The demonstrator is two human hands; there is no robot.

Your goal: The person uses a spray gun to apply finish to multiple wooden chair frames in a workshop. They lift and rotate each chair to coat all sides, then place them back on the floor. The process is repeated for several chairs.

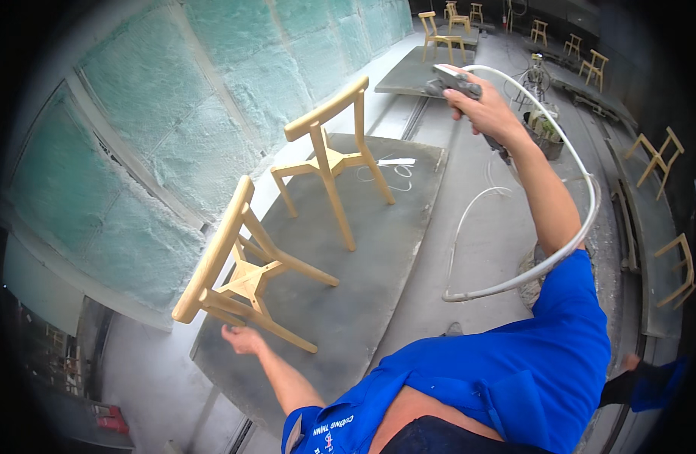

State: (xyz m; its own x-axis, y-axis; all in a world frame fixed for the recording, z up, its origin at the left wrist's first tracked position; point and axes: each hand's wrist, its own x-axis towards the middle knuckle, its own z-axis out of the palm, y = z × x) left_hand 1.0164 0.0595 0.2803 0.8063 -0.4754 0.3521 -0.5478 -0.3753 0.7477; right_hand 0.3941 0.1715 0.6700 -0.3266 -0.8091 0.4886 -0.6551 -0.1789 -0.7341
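Wooden chair frame, nearer of two, is at the near-left part of a grey platform board: pale timber, seatless, cross brace exposed. Fisheye bend makes its lean unreadable. Second chair frame, also seatless, stands apart from it, farther along the same board. Blue-green filter wall runs alongside both.

Right hand: fingers closed round a spray gun, raised to the right of the board, well apart from both frames; white hose loops down from it. Left hand: at the near frame's lower part, just beside or touching a leg; cannot tell whether it grips the wood.

Progress (judgement): work in hand looks like spray finishing. Backrest, legs and brace are already joined on both frames. Timber tone is alike on the two, so coated and uncoated surfaces cannot be separated; no spray plume is visible. Probably left: any uncoated faces here. Farther chairs are too small to assess
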